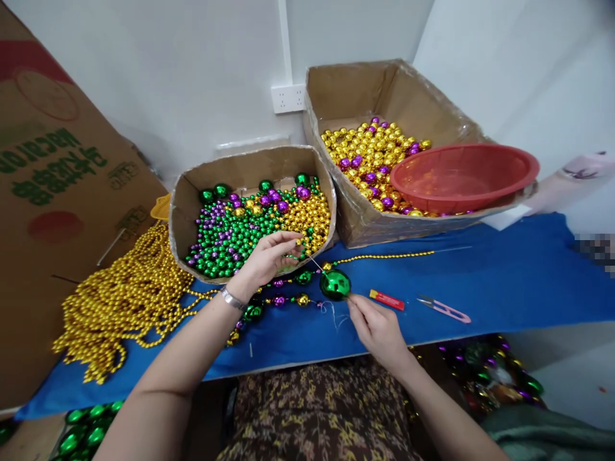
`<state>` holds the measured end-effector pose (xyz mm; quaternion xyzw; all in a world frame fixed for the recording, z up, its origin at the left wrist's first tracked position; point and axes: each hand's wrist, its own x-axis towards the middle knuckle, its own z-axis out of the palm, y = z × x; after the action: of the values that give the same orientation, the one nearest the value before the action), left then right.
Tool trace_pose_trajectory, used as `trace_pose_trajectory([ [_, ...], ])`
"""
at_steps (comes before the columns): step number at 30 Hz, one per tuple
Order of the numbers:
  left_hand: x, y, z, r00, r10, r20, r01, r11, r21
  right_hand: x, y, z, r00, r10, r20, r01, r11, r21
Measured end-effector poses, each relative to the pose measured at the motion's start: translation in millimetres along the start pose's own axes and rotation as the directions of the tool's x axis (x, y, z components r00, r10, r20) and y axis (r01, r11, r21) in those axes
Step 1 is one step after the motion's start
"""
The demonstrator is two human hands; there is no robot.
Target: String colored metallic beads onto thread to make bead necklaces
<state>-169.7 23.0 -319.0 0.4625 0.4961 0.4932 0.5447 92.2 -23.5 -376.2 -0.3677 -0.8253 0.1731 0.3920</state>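
Note:
A large shiny green bead (pixel 335 284) hangs on a thin needle (pixel 316 263) above the blue cloth. My right hand (pixel 377 328) is closed at the bead's lower right edge, pinching in line with the needle; the fingertips partly hide that end. Up and to the left, my left hand (pixel 275 257) has its thumb and fingers pinched on a small gold bead (pixel 298 242) close to the needle's tip. Below lies a strand of green, purple and gold beads (pixel 279 299), with loose white thread (pixel 336 315) at its end.
A box of small mixed beads (pixel 235 237) stands behind my left hand. Right of it, a larger carton (pixel 350 224) carries a red basin (pixel 466 176). Gold bead chains (pixel 125 301) heap at left. A red lighter (pixel 388 299) and pink thread snips (pixel 446 310) lie at right.

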Motion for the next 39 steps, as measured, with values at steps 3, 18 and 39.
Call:
trace_pose_trajectory([
  [3, -16, -1, 3.0, 0.998, -0.061, 0.016, 0.063, 0.971, -0.229, 1, -3, 2, 1.0, 0.002, 0.03, -0.001, 1.0, -0.015],
  [18, -31, -2, 17.7, 0.994, 0.0, -0.107, -0.02, 0.984, -0.179, -2, -2, 4, 0.997, -0.067, 0.037, 0.07, 0.993, -0.092],
  [39, -42, -51, 53.8, 0.971, 0.17, -0.166, -0.141, 0.975, 0.172, -4, 37, 5, 0.788, 0.312, 0.53, -0.574, 0.682, 0.452],
])
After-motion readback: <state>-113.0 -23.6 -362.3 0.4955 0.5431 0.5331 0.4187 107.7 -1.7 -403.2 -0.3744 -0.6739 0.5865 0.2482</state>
